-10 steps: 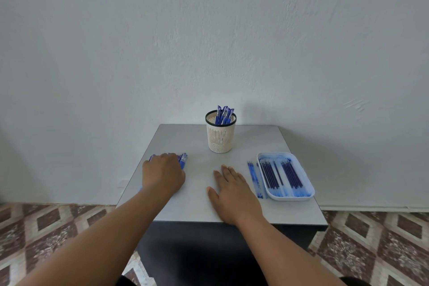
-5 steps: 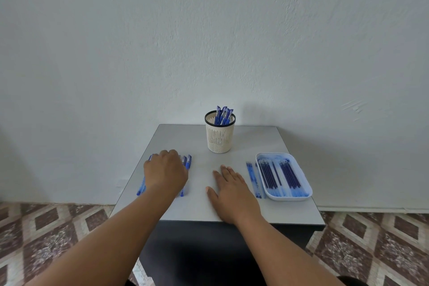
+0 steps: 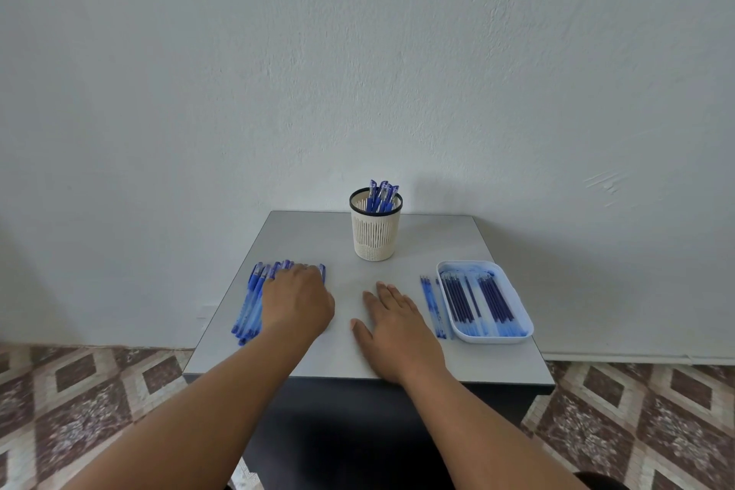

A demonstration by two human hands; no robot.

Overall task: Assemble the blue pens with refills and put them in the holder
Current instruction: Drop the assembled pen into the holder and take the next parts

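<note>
Fingers of left hand rest on pens; grip unclear.
Right hand flat; next, pick one pen, then a refill.

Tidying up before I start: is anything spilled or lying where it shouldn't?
A few refills lie loose on the table, just left of the tray that holds the rest. Nothing looks spilled or broken. The holder stands upright, and the left hand rests on the row of pens.
</note>
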